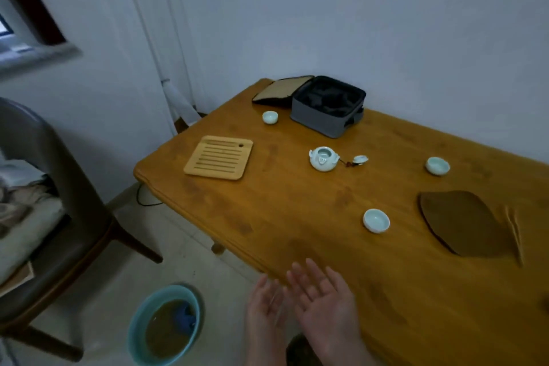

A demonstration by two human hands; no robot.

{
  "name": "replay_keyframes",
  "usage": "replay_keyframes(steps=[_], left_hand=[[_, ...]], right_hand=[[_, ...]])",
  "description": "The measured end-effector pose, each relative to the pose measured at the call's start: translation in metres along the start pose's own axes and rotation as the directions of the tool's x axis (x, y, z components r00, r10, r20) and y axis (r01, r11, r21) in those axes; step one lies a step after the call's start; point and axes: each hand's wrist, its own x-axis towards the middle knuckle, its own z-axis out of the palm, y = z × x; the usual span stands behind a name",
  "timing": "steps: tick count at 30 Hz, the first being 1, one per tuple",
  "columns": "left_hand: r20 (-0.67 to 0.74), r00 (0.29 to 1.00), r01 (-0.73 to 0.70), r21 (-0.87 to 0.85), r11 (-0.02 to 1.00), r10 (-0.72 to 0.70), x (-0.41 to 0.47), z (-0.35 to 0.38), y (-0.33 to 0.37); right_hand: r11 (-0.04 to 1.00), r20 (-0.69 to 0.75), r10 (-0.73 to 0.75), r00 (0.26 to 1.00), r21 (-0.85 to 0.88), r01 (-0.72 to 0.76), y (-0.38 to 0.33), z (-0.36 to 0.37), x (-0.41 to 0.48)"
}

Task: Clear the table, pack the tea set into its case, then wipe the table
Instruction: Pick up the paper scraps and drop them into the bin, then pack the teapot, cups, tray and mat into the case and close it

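Pale green pottery is sitting scattered over the wooden bench (pixel 297 217). The teapot (pixel 323 158) is standing uncovered near the middle, and its small lid (pixel 360 159) is lying just to its right, joined to it by a short cord. The far cup (pixel 270 117) is standing beside the case, the right cup (pixel 437 165) is sitting well apart on the right, and the near cup (pixel 376 220) is standing closer to the near edge, left of the brown mat (pixel 463 223). That mat is lying flat at the right, with a thin pale stick-like piece along its right side, too blurred to identify.

The grey case (pixel 328 105) is standing open at the far end, its dark padded inside showing, and its flap (pixel 280 90) is lying back flat to the left. A slatted bamboo tray (pixel 219 157) is lying near the bench's left edge.

Both hands are hovering at the near edge and holding nothing. The right hand (pixel 323 300) is spreading palm up with straight fingers over the bench, and the left hand (pixel 266 303), blurred, is opening beside it, just off the edge.

On the floor to the left, a blue basin (pixel 135 324) is holding brownish water, and a dark chair (pixel 74 217) is standing beyond it.
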Motion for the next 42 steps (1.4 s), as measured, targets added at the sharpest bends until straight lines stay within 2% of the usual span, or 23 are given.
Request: replay_keyframes(steps=[5,11,16,23,27,30,31,33,37,39,40,42], left_hand=[[0.064,0.994,-0.092,-0.016,0.996,0.093,0.003,0.044,0.008],[0.076,0.992,-0.097,-0.02,0.995,0.099,0.019,0.094,0.02],[0.101,0.989,-0.115,0.053,0.992,0.11,0.049,0.117,0.033],[0.116,0.991,-0.105,0.318,0.942,0.072,0.128,0.15,0.071],[0.17,0.985,-0.11,0.472,0.875,0.033,0.188,0.169,0.105],[0.225,0.974,-0.13,0.568,0.813,-0.001,0.228,0.187,0.133],[0.252,0.968,-0.145,0.598,0.789,-0.013,0.241,0.194,0.145],[0.313,0.949,-0.181,0.655,0.734,-0.045,0.267,0.209,0.168],[0.41,0.909,-0.311,0.79,0.529,-0.078,0.322,0.241,0.207],[0.481,0.877,-0.439,0.821,0.365,-0.025,0.349,0.256,0.221],[0.517,0.856,-0.503,0.828,0.249,0.009,0.362,0.264,0.228],[0.576,0.812,-0.577,0.816,-0.013,0.094,0.386,0.278,0.24]], right_hand=[[0.997,0.039,-0.081,0.996,0.0,0.081,-0.051,0.021,0.002],[0.982,0.07,-0.186,0.98,-0.026,0.188,-0.109,0.032,0.008],[0.958,0.025,-0.268,0.963,-0.097,0.269,-0.138,0.037,0.026],[0.919,-0.061,-0.361,0.931,-0.193,0.344,-0.163,0.051,0.089],[0.891,-0.115,-0.423,0.899,-0.234,0.389,-0.167,0.076,0.13],[0.836,-0.151,-0.497,0.855,-0.348,0.424,-0.168,0.096,0.161],[0.796,-0.153,-0.536,0.83,-0.419,0.437,-0.169,0.104,0.171],[0.642,-0.085,-0.632,0.771,-0.614,0.459,-0.17,0.118,0.189],[0.195,0.111,-0.717,0.688,-0.916,0.351,-0.166,0.13,0.229],[-0.015,0.162,-0.74,0.653,-0.974,0.225,-0.166,0.132,0.243],[-0.068,0.169,-0.739,0.653,-0.982,0.178,-0.166,0.135,0.247],[-0.102,0.162,-0.734,0.66,-0.986,0.129,-0.169,0.141,0.252]])
